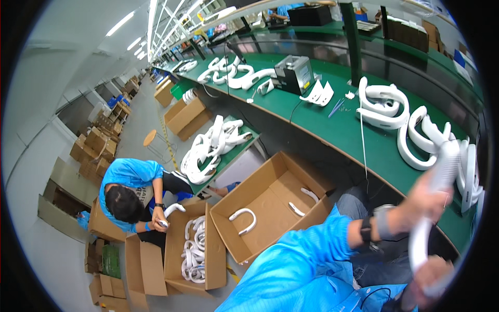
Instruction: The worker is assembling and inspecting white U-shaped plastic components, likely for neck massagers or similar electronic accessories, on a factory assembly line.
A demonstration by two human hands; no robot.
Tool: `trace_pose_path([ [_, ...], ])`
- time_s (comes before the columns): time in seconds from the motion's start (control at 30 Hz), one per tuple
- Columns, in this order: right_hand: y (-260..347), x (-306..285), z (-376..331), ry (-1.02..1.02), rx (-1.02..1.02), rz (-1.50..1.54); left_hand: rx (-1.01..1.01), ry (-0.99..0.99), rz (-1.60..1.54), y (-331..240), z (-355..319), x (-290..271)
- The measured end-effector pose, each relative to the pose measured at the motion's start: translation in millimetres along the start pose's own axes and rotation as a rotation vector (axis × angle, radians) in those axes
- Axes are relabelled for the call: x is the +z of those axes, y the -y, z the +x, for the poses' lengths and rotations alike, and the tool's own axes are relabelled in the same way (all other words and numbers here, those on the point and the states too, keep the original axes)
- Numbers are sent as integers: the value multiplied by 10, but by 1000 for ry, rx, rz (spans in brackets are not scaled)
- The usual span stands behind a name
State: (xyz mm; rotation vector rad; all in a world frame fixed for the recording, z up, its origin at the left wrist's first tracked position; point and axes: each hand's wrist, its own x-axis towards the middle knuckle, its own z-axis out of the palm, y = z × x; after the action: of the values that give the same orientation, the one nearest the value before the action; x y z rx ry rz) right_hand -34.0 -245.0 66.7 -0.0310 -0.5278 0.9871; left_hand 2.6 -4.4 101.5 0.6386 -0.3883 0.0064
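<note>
"Where's the white curved plastic piece (418, 244)?"

"Between three and four o'clock, upright and blurred, near the edge of the green worktop (338, 127)."

"And the hands on it?"

"The left hand (423, 200) has its grip wrapped around the piece partway along. The right hand (435, 275), at four o'clock, is by the lower end; it's too blurred to tell whether that grip is spread or pressed together."

"What's on the worktop?"

"A cluster of white curved pieces (377, 118) at two o'clock, and a boxy black-and-silver device (295, 75) at one."

"Anything below that?"

"An open cardboard box (275, 213) at five o'clock, near the centre, with a few white pieces (254, 218) lying in it. Just beside it, at seven, another carton (215, 255) holds a heap of pieces (195, 249). A co-worker (138, 169) in a blue top, between eight and nine, holds another curved piece (174, 208) near that carton."
</note>
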Motion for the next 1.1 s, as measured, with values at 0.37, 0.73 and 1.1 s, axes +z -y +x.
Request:
trace_pose_path([
  [0.37, -535, -368, 299, -62, -354, -992, 43, 176, 6, -193, 46, 579],
  [0.73, -614, -36, 519, -543, -378, -904, -211, -339, -407, 630, -591, -723],
  [1.1, -1202, -381, 869, -338, 123, -829, -187, -695, 341, 410, -1590, -1514],
])
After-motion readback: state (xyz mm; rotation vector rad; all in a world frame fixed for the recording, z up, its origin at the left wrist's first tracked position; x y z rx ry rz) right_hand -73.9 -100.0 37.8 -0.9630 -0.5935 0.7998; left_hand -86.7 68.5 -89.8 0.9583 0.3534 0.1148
